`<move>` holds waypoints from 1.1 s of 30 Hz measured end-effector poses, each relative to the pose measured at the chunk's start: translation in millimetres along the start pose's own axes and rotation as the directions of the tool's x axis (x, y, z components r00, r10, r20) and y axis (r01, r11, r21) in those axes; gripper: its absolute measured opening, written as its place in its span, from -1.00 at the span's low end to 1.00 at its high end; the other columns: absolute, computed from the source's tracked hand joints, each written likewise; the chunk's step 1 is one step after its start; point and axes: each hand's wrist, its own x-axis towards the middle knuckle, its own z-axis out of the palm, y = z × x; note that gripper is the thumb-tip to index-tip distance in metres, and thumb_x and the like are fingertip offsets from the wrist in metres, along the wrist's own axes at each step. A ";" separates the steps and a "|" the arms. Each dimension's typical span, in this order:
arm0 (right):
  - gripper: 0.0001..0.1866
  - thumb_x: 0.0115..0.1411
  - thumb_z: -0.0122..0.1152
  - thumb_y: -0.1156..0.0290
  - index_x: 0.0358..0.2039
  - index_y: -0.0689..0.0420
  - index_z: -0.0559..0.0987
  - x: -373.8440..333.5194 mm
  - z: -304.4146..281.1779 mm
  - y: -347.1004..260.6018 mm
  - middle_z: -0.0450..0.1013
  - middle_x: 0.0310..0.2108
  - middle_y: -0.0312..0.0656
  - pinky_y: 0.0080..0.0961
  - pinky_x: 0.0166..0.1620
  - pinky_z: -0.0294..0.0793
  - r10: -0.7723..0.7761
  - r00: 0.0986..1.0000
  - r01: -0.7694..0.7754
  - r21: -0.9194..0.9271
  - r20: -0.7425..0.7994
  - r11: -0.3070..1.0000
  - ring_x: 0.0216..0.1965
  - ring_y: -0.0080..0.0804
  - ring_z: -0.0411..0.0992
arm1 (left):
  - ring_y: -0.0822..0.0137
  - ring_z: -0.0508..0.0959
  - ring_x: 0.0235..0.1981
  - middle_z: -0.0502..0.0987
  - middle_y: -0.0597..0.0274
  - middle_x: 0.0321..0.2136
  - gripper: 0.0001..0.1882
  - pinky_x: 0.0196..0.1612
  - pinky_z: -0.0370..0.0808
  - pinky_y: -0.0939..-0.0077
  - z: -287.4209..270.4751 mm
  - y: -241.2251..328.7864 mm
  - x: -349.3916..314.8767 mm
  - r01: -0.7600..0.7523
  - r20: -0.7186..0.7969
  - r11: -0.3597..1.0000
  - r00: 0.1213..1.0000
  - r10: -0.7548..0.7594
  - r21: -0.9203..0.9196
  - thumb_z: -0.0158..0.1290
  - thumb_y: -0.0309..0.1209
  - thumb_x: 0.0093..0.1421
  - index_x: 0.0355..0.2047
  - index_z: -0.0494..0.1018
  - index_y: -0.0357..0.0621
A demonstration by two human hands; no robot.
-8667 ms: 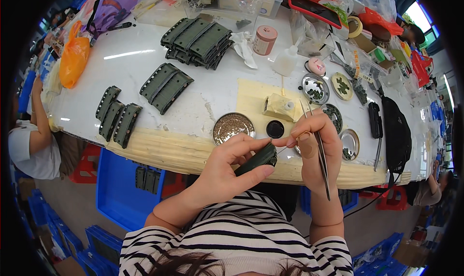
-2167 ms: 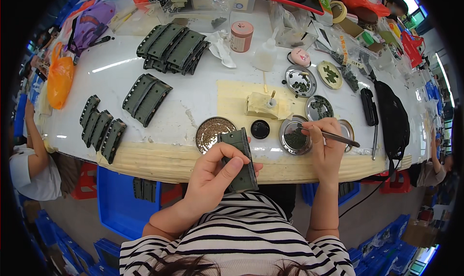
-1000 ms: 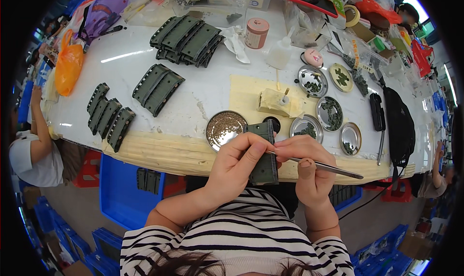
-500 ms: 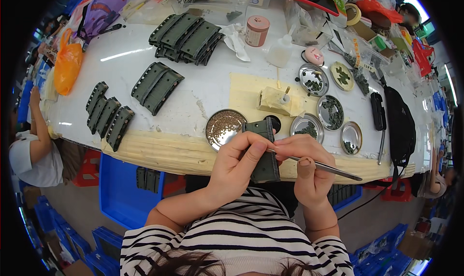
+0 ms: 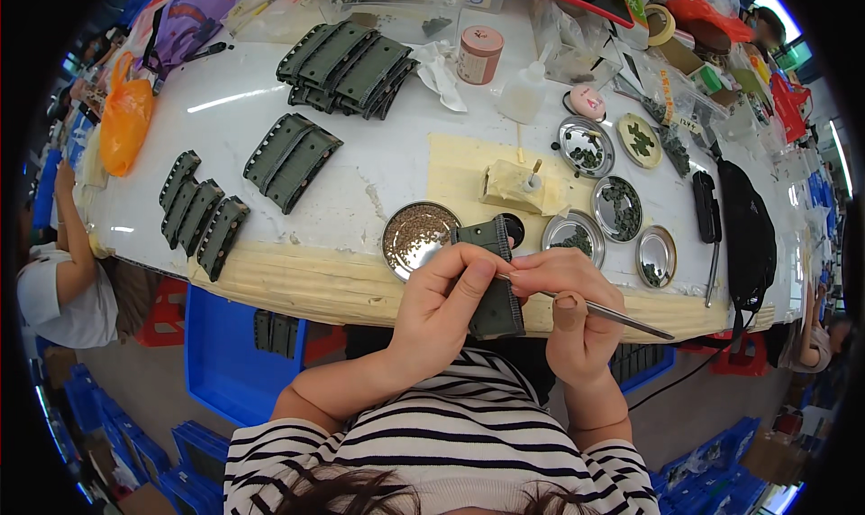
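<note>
The dark green curved piece (image 5: pixel 496 315) is pinched in the left hand (image 5: pixel 431 303); the right hand (image 5: pixel 577 279) holds metal tweezers (image 5: pixel 631 322) at its edge. Beyond this grip, to the left, I see a round dish (image 5: pixel 386 241) with brown grains; to the right, four metal dishes (image 5: pixel 658 246) contain green bits.

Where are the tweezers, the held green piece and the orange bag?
Tweezers (image 5: pixel 628 319): head view, on the metal shaft.
Held green piece (image 5: pixel 494 315): head view, on its lower end.
Orange bag (image 5: pixel 125 129): head view, middle of its body.
</note>
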 end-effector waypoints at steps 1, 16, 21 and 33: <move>-0.76 0.26 0.01 0.41 -0.30 0.30 0.58 -0.2 -0.2 0.6 0.51 -0.46 -0.11 -0.43 -0.19 0.45 -0.006 1.000 0.006 -0.005 0.001 1.000 -0.29 -0.26 0.47 | 0.58 0.46 -0.30 0.49 0.29 -0.35 -0.72 -0.20 0.42 0.70 -0.8 -1.4 -0.1 0.010 -0.006 1.000 1.000 -0.010 0.008 -0.18 -0.31 0.38 -0.26 0.42 -0.27; -0.77 0.23 0.02 0.42 -0.28 0.30 0.59 0.5 -0.8 -2.6 0.54 -0.38 -0.13 -0.33 -0.07 0.45 0.041 0.999 -0.041 0.055 0.008 0.998 -0.33 -0.30 0.48 | 0.48 0.50 -0.30 0.47 0.23 -0.36 -0.72 -0.22 0.46 0.62 6.7 11.9 0.9 0.226 0.100 0.925 0.974 -0.205 -0.307 -0.24 -0.27 0.40 -0.34 0.31 -0.21; -0.77 0.22 0.04 0.44 -0.26 0.31 0.58 1.2 0.4 -2.0 0.54 -0.37 -0.10 -0.30 -0.04 0.45 0.025 1.000 -0.025 0.061 0.009 0.998 -0.33 -0.29 0.48 | 0.42 0.38 0.00 0.44 0.17 -0.16 -0.74 0.08 0.31 0.48 1.8 5.9 -0.3 0.213 0.132 0.922 0.975 -0.178 -0.325 -0.27 -0.28 0.40 -0.25 0.32 -0.20; -0.79 0.19 0.06 0.47 -0.26 0.31 0.58 1.9 0.4 -1.9 0.54 -0.35 -0.08 -0.32 -0.05 0.46 -0.005 1.000 0.005 0.010 0.022 1.000 -0.27 -0.24 0.50 | 0.38 0.35 0.08 0.44 0.19 -0.18 -0.73 0.12 0.27 0.48 5.8 4.5 -1.0 0.157 0.078 0.937 0.987 -0.139 -0.313 -0.29 -0.28 0.41 -0.27 0.32 -0.20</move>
